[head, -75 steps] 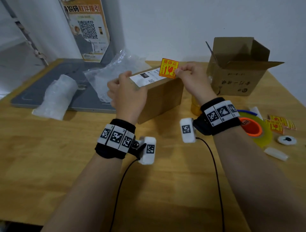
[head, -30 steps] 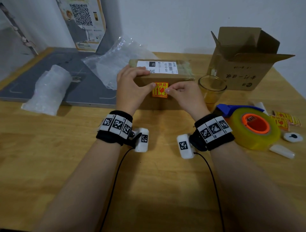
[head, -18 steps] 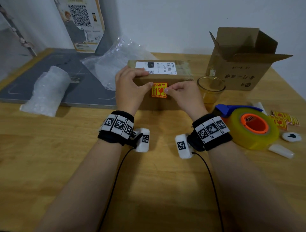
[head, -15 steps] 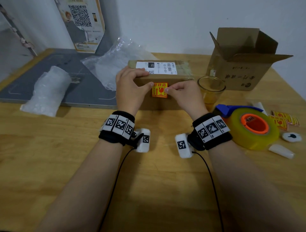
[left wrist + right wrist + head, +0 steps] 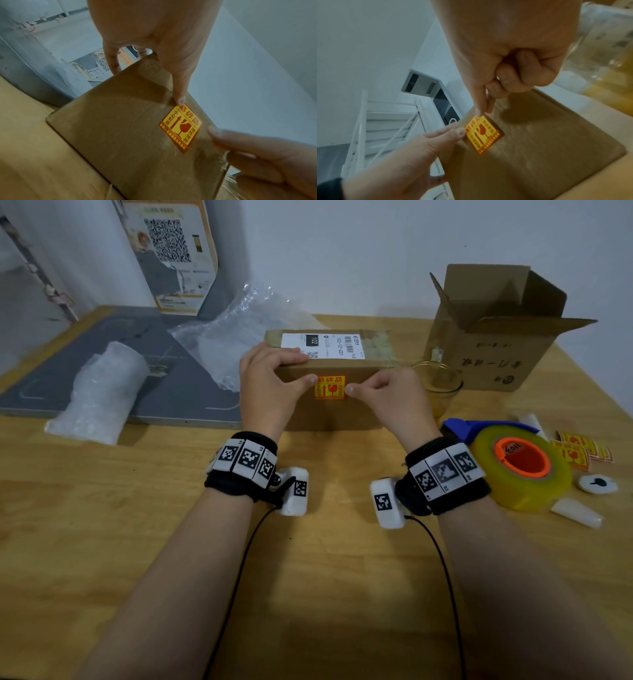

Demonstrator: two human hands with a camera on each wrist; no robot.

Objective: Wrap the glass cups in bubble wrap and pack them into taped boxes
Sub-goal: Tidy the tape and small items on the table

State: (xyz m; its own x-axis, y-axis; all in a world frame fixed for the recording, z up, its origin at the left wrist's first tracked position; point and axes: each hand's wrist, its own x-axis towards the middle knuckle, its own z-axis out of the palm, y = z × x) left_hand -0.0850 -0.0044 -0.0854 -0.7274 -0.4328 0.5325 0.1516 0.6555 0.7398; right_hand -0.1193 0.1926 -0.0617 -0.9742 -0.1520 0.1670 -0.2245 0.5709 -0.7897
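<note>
A taped cardboard box with a white shipping label on top stands mid-table. A yellow-red fragile sticker lies flat on its front face. My left hand grips the box's top left corner, fingers over the top, thumb beside the sticker. My right hand has its fingers curled, and its thumb and forefinger tips meet on the sticker's right edge. An empty glass cup stands just right of the box, behind my right hand.
An open cardboard box stands at the back right. A tape dispenser, spare stickers and white backing scraps lie to the right. A bubble-wrap roll and a loose sheet rest on a grey mat at left.
2.5 s ago the box was tilted and my right hand held the sticker at its top edge. The box now stands flat with the sticker on its front. Hands have stayed put since one second ago.
</note>
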